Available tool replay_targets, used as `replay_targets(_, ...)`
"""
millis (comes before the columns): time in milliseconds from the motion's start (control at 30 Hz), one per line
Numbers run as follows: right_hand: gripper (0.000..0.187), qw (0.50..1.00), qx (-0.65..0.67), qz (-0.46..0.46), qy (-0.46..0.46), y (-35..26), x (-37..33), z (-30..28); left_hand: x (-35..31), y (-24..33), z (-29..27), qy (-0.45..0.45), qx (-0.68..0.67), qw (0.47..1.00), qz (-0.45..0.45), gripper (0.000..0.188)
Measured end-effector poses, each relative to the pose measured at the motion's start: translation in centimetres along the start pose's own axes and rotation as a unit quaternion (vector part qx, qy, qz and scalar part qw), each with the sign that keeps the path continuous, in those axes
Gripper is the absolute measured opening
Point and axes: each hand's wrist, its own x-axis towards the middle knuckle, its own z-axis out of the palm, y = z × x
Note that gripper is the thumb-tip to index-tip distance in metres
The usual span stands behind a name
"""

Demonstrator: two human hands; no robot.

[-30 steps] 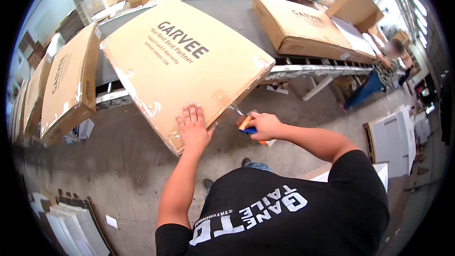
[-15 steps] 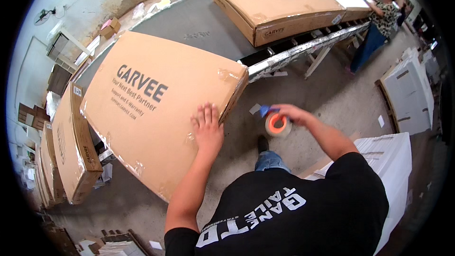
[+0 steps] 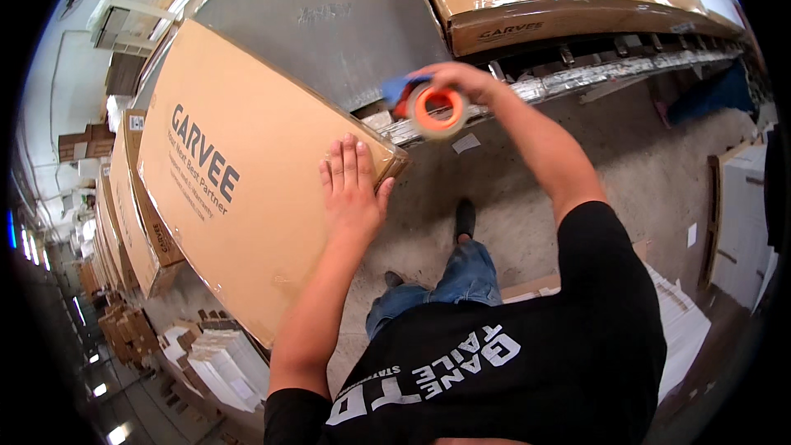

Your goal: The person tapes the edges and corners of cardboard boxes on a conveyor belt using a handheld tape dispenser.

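A person steadies a large brown carton (image 3: 268, 222) with the left hand (image 3: 354, 198), its fingers laid nearly straight on the top face near the carton's right-hand corner, gripping nothing. The right hand (image 3: 461, 82), fingers closed around a blue-and-red tape dispenser (image 3: 422, 101) with an orange-cored roll, is raised beyond that corner, apart from the cardboard. The carton slants out from a grey conveyor (image 3: 346, 33) behind it; a second carton (image 3: 568, 21) lies to its far right. The step appears to be taping, with no strip seen spanning the gap. Another strip would call for bringing the tape dispenser to the carton's edge, left hand bracing.
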Motion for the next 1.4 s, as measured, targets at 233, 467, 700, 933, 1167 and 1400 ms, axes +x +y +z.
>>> replay_targets(233, 0.054, 0.944, -0.246, 0.031, -0.215, 6.8, -8.8, 4.0, -0.8, -0.5, 0.2, -0.016, -0.002, 1.0, -0.007, 0.07)
replay_targets(467, 0.045, 0.824, -0.45, -0.19, -0.285, 13.9, -6.6, 20.0, 0.1, -0.5, -0.9, -0.023, -0.015, 1.0, 0.014, 0.071)
replay_targets(700, 0.059, 0.989, -0.136, 0.056, 0.032, 2.5, -7.6, 2.3, -0.3, -0.7, -2.0, -0.054, -0.058, 0.997, 0.023, 0.086)
replay_targets(933, 0.054, 0.993, -0.117, 0.021, -0.015, -1.7, -3.9, 7.3, -0.1, -4.0, -1.9, -0.068, -0.141, 0.982, 0.104, 0.096)
replay_targets(1167, 0.054, 0.952, -0.042, -0.079, 0.293, 8.4, -10.8, 24.2, 5.9, -8.8, -5.7, -0.287, -0.523, 0.798, 0.083, 0.063)
replay_targets(1400, 0.057, 0.888, -0.108, -0.185, 0.406, 19.8, -6.8, 38.2, 9.2, -2.4, -6.5, -0.234, -0.21, 0.809, 0.496, 0.041)
